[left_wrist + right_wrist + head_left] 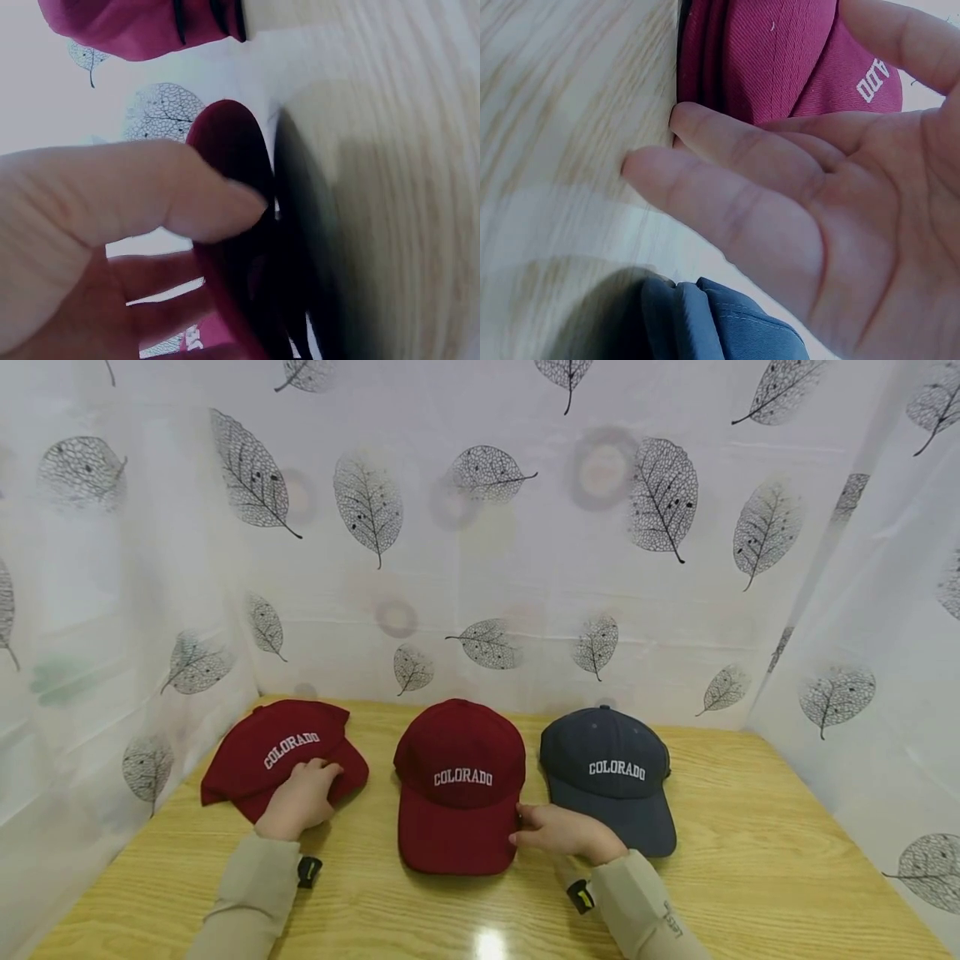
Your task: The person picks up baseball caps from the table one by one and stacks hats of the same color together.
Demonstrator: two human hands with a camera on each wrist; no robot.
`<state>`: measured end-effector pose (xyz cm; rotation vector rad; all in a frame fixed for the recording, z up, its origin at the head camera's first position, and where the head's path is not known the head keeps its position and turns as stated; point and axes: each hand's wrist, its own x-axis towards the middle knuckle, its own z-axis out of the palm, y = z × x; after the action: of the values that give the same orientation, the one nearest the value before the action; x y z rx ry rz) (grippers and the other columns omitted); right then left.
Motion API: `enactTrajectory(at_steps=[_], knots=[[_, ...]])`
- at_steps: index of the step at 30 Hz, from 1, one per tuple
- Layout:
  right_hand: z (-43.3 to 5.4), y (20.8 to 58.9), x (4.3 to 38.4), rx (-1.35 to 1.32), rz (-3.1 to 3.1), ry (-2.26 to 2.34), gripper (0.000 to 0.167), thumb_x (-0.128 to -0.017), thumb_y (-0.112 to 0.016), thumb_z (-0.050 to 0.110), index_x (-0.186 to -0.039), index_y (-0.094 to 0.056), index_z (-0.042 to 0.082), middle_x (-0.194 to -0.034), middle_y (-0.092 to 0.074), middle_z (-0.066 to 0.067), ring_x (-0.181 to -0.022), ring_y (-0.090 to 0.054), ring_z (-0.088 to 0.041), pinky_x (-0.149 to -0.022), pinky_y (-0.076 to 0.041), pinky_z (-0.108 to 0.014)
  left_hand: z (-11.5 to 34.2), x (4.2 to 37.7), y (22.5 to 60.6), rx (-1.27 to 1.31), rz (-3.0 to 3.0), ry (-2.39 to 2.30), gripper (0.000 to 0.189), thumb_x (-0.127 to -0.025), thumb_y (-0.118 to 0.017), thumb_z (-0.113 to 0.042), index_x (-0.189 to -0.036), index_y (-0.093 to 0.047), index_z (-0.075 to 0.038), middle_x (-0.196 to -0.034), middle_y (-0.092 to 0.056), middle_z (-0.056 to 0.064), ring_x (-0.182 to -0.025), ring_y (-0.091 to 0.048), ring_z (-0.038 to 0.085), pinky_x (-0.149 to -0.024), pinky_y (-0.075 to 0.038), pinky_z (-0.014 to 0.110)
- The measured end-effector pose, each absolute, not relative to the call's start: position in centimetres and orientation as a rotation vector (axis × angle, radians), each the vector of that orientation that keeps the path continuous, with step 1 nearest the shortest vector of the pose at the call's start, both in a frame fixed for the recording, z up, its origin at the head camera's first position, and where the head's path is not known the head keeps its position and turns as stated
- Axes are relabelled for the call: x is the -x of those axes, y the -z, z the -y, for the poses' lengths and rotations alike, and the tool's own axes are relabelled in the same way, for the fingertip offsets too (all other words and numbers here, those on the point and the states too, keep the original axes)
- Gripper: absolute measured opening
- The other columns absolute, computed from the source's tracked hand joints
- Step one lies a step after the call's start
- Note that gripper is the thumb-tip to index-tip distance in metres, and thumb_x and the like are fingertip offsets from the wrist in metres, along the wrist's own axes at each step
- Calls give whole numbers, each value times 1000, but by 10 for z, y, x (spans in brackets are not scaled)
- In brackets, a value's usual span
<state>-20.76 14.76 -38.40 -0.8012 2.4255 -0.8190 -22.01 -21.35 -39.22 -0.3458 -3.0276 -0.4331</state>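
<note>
Three baseball caps lettered COLORADO sit in a row. At the left, a tilted dark red cap (288, 731) has its brim pinched by my left hand (302, 797). The left wrist view shows the thumb (202, 195) on one face of the brim (232, 142) and the fingers on the other. In the middle, a second red cap (457, 835) faces forward with its brim toward me. My right hand (566, 832) is at the right side of its brim, fingers extended; up close, the fingertips (694, 116) reach its lower edge. The navy cap (609, 745) lies just beyond that hand.
A wood-grain table (757, 827) carries the caps. White curtains with printed leaves (487, 560) enclose the back and both sides. Dark bands with small yellow marks (580, 896) are at both wrists, below beige sleeves (251, 881).
</note>
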Motion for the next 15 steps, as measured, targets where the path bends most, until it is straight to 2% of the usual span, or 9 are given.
enactTrajectory(at_steps=[7,15], knots=[[-148,384,206,812,-2435,804,58,-88,-51,23,-127,-33,-15,-124,-46,-21,-115,-43,-27,-93,-34,-38,211,214,377,335,2993,398,32,-73,-61,0,-104,-56,7,-91,-56,20,-84,-55,34,-70,-44,46],[-147,384,206,809,-2426,817,56,-89,-50,22,-128,-33,-15,-123,-47,-20,-114,-43,-26,-93,-34,-38,205,206,354,250,2900,357,36,-84,-50,-8,-118,-54,1,-107,-56,22,-94,-53,39,-65,-45,51]])
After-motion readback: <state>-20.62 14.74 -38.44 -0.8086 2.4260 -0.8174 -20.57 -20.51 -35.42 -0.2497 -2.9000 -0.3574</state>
